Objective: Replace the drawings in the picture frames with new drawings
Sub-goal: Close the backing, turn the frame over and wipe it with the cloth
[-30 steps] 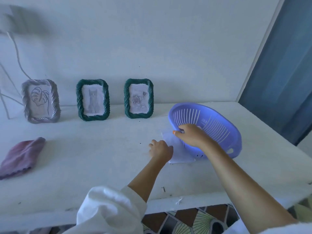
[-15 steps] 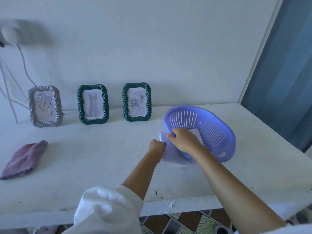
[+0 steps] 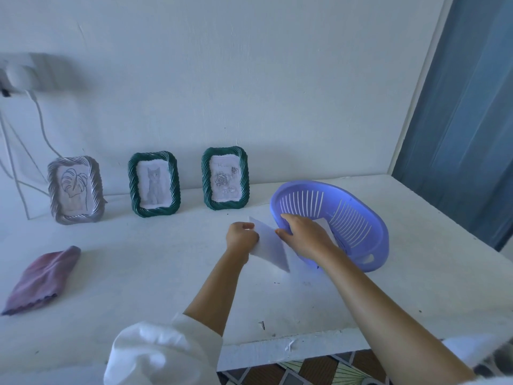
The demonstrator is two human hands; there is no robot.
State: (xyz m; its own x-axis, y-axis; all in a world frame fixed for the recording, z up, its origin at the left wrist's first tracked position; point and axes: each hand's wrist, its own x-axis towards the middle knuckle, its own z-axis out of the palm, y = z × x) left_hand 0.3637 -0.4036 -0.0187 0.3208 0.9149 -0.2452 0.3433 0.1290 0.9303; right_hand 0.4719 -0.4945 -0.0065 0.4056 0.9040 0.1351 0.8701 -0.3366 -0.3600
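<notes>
Three picture frames lean against the wall: a silver frame [image 3: 75, 190] with a leaf drawing, a green frame [image 3: 153, 184] with a cat drawing, and a green frame [image 3: 224, 178] with a rose drawing. My right hand [image 3: 304, 237] grips the rim of a tilted purple basket [image 3: 344, 220]. My left hand [image 3: 241, 237] pinches white sheets of paper [image 3: 270, 250], lifted off the table beside the basket. Another sheet corner [image 3: 323, 223] shows inside the basket behind my right hand.
A folded purple cloth [image 3: 41, 279] lies at the table's left. White cables [image 3: 33, 129] hang down the wall at the far left. A blue curtain [image 3: 466, 120] hangs at the right. The white table's front edge [image 3: 277, 354] runs below my arms.
My left hand has taken hold of the paper under the basket and lifted it off the table. The basket stays tilted in my right hand.
</notes>
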